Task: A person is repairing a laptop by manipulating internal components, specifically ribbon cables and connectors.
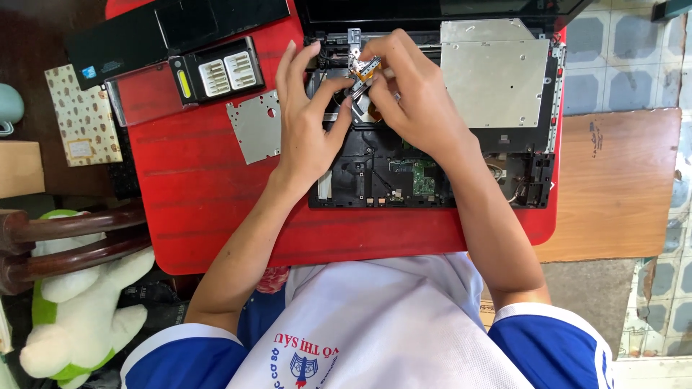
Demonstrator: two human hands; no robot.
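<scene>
Head view: both hands meet over an opened laptop [432, 166] lying on a red table [202, 187]. The left hand [306, 119] has its fingers half spread, thumb and forefinger closing toward a small metal part [362, 79] near the laptop's upper middle. The right hand [411, 94] pinches that same part with its fingertips pressed together.

The part is small, silver with an orange-brown strip at its top, mostly hidden by the fingers. Its long axis seems to run on a slant, from lower left up to upper right; which end leads cannot be told.

The laptop is a black shell with its cover off: a green board [422, 176] shows low in the middle, and a grey metal plate [494, 72] fills the upper right corner.

On the table left of the hands lies a loose grey metal sheet [254, 126], roughly square with a notched edge. Above it sits a black bit case [216, 72] with a yellow tab, rows of silver bits and a clear lid folded open. A long black panel [173, 25] lies at the top edge. Further left, off the table, is a cream notebook [83, 115] with a dotted pattern and a pale label near its lower part. A white-and-green plush toy [72, 317] sits at lower left.
</scene>
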